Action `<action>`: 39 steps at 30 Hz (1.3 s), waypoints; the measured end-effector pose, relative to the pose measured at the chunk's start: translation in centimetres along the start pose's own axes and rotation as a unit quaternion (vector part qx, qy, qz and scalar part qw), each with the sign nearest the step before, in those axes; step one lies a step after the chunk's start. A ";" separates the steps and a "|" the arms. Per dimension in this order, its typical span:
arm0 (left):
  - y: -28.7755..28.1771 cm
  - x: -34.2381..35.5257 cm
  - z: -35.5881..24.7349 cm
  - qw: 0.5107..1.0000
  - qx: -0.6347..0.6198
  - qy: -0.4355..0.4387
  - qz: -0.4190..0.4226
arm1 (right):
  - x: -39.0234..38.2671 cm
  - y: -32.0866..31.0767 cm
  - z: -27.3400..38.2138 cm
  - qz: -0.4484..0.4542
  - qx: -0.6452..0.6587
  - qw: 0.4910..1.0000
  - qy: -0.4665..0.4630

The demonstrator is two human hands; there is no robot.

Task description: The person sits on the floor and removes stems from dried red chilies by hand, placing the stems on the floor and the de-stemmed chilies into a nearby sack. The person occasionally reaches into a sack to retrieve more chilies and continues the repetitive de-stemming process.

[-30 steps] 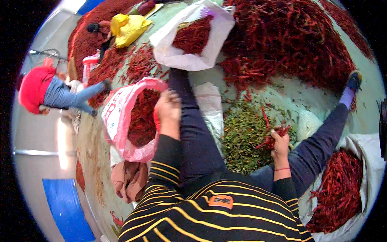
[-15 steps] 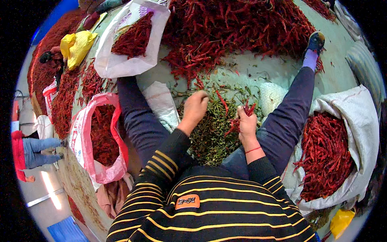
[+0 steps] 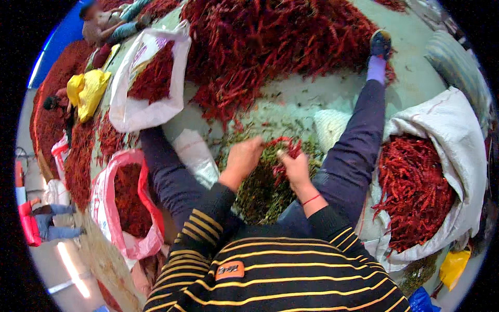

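The right hand (image 3: 297, 170) is closed around a small bunch of red chillies (image 3: 293, 149), their red bodies poking out above the thumb and below it. The left hand (image 3: 243, 160) is just beside it, fingers curled at the near end of a long red chilli (image 3: 279, 140) that stretches across between the two hands — whether the fingertips pinch it, I cannot tell.

Both hands are above a heap of green stalks and bits (image 3: 260, 195) lying on the floor between the person's outstretched legs. A flat white sack (image 3: 195, 151) lies between the left leg (image 3: 169, 179) and the heap; a white bundle (image 3: 330, 127) is beside the right leg (image 3: 356, 138).

Beyond the heap, a big pile of red chillies (image 3: 275, 49) spreads over the pale floor (image 3: 306, 93). A pink-rimmed bag (image 3: 106, 192) stands open left of the left leg, with dark red stuff inside. Past the left knee is a white bag (image 3: 179, 83) with chillies in it. On the right, a large white sack (image 3: 465, 140) has its mouth rolled back — long red chillies (image 3: 416, 192) fill it. A yellow bag (image 3: 91, 93) and a seated co-worker (image 3: 101, 26) are at the upper left.
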State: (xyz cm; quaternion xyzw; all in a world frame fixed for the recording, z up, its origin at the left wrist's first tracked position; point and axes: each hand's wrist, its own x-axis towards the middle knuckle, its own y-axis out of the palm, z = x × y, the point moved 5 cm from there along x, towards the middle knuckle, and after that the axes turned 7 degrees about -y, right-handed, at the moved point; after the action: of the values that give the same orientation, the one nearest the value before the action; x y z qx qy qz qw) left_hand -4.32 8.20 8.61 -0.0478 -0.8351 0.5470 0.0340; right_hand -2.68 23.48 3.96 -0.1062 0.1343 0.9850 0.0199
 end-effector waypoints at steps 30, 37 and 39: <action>-3.4 -10.9 -9.6 0.862 -0.425 0.000 0.277 | -5.4 -0.8 -0.8 -0.013 0.197 0.977 0.086; -5.5 -11.5 -12.2 0.880 -0.382 -0.020 0.282 | -4.0 -5.7 5.8 -0.072 0.096 0.990 -0.076; -3.7 -10.6 -7.2 0.850 -0.466 -0.096 0.226 | -5.0 -5.8 9.4 -0.075 0.131 0.985 -0.079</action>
State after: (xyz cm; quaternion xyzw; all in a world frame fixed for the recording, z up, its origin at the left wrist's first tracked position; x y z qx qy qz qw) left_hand 6.79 12.09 14.83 -0.1927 -0.9572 0.0880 -0.1973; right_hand 0.70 31.50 12.39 -0.0344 0.2514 0.9600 0.1179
